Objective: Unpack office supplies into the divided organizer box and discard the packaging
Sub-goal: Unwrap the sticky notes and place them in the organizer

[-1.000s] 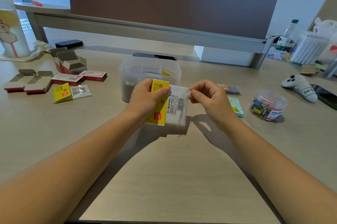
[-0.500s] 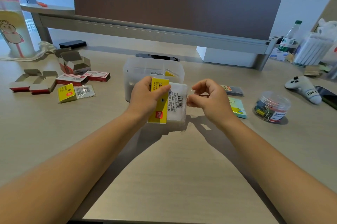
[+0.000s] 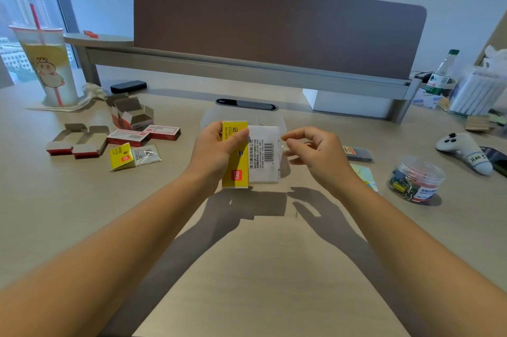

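My left hand (image 3: 216, 153) grips a sticky note pack (image 3: 253, 157), yellow on its left half and white with a barcode on its right, held upright above the desk. My right hand (image 3: 315, 155) is just off the pack's right edge, thumb and forefinger pinched on a thin flap of clear wrapper that glints there. The translucent organizer box (image 3: 281, 121) stands right behind the pack and is mostly hidden by it and my hands.
Opened red-and-white cardboard boxes (image 3: 131, 117) and an empty yellow wrapper (image 3: 122, 157) lie at the left, near a drink cup (image 3: 48, 62). At the right are a dark small pack (image 3: 358, 153), pastel notes (image 3: 365, 175), a jar of binder clips (image 3: 415, 179) and a game controller (image 3: 463, 151).
My right hand has drawn slightly right, away from the pack's edge, still pinched. The left hand keeps its hold on the pack. The view has tilted upward.
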Demonstrator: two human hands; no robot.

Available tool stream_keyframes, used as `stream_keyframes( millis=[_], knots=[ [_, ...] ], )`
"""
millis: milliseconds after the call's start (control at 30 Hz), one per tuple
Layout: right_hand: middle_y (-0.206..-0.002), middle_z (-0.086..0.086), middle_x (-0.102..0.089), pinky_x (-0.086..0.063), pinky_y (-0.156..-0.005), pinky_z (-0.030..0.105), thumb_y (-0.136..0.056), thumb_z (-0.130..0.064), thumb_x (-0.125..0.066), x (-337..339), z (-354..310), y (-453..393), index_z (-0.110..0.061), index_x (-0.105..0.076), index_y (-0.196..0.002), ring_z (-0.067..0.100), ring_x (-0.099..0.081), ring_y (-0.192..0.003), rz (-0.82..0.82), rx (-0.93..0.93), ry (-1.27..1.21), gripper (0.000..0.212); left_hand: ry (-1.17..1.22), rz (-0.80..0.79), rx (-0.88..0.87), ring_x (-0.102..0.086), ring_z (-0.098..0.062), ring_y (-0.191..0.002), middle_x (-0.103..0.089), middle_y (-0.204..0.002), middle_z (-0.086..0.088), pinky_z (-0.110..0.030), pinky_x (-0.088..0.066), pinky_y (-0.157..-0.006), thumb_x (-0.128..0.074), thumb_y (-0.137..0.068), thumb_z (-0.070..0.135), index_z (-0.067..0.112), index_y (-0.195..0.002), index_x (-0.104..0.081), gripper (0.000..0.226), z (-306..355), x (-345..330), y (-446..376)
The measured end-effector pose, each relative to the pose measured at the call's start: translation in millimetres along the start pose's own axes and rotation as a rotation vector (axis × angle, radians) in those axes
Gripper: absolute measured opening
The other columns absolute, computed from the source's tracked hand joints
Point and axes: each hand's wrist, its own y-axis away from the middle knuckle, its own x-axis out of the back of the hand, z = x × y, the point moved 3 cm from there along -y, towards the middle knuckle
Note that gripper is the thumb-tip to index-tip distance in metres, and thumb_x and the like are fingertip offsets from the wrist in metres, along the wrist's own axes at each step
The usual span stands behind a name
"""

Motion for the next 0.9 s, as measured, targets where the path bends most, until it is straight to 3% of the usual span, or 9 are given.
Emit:
stream_keyframes(
  millis=[167, 267, 400, 533, 633, 767, 900],
  knots=[
    [-0.086, -0.004, -0.059, -0.050, -0.067, 0.018, -0.086, -0.025, -0.052, -12, -18, -17, -0.017, -0.059, -0.085, 0.010, -0.056, -0.079, -0.078, -0.016, -0.049, 0.011, -0.025, 0.020, -0.073, -0.060, -0.011, -0.078, -0.058, -0.085, 0.006, -0.026, -0.051, -0.065, -0.046, -0.090, 0.021, 0.025, -0.080, -0.047, 0.010, 19, 14, -10],
    [-0.085, -0.004, -0.061, -0.048, -0.072, 0.020, -0.087, -0.022, -0.051, -19, -29, -29, -0.014, -0.060, -0.085, 0.009, -0.056, -0.079, -0.126, -0.035, -0.112, 0.013, -0.046, 0.035, -0.091, -0.059, -0.009, -0.076, -0.057, -0.085, 0.007, -0.023, -0.051, -0.064, -0.047, -0.089, 0.022, 0.022, -0.087, -0.049, 0.003, 27, 20, -20],
    [-0.085, -0.001, -0.063, -0.048, -0.078, 0.026, -0.085, -0.019, -0.054, -27, -34, -52, -0.015, -0.062, -0.079, 0.016, -0.057, -0.085, -0.137, -0.069, -0.159, 0.011, -0.077, 0.066, -0.109, -0.058, -0.010, -0.075, -0.056, -0.093, 0.001, -0.022, -0.050, -0.063, -0.048, -0.088, 0.021, 0.015, -0.099, -0.046, 0.013, 35, 28, -36],
    [-0.078, -0.003, -0.063, -0.048, -0.079, 0.028, -0.086, -0.017, -0.053, -34, -32, -77, -0.015, -0.059, -0.071, 0.016, -0.057, -0.083, -0.131, -0.159, -0.259, 0.016, -0.112, 0.110, -0.132, -0.058, -0.009, -0.073, -0.057, -0.090, 0.003, -0.019, -0.051, -0.059, -0.050, -0.088, 0.023, 0.019, -0.087, -0.048, 0.004, 39, 38, -56],
    [-0.082, -0.001, -0.062, -0.049, -0.080, 0.030, -0.086, -0.018, -0.053, -34, -27, -94, -0.015, -0.060, -0.073, 0.019, -0.057, -0.087, -0.117, -0.209, -0.275, 0.015, -0.136, 0.127, -0.135, -0.059, -0.009, -0.071, -0.058, -0.082, 0.007, -0.017, -0.051, -0.052, -0.050, -0.088, 0.025, 0.025, -0.077, -0.047, 0.012, 38, 45, -72],
    [-0.080, -0.008, -0.060, -0.047, -0.072, 0.022, -0.085, -0.026, -0.054, -42, -23, -108, -0.021, -0.059, -0.075, 0.010, -0.054, -0.078, -0.171, -0.157, -0.097, 0.012, -0.112, 0.137, -0.100, -0.060, -0.010, -0.072, -0.059, -0.082, 0.007, -0.022, -0.051, -0.057, -0.049, -0.089, 0.026, 0.026, -0.078, -0.048, 0.011, 31, 51, -87],
    [-0.081, -0.007, -0.061, -0.047, -0.074, 0.024, -0.085, -0.026, -0.054, -50, -18, -115, -0.021, -0.060, -0.073, 0.009, -0.055, -0.079, -0.207, -0.177, -0.128, 0.014, -0.076, 0.120, -0.089, -0.061, -0.011, -0.074, -0.060, -0.083, 0.006, -0.025, -0.052, -0.062, -0.047, -0.090, 0.025, 0.025, -0.079, -0.048, 0.011, 27, 50, -96]
  ],
)
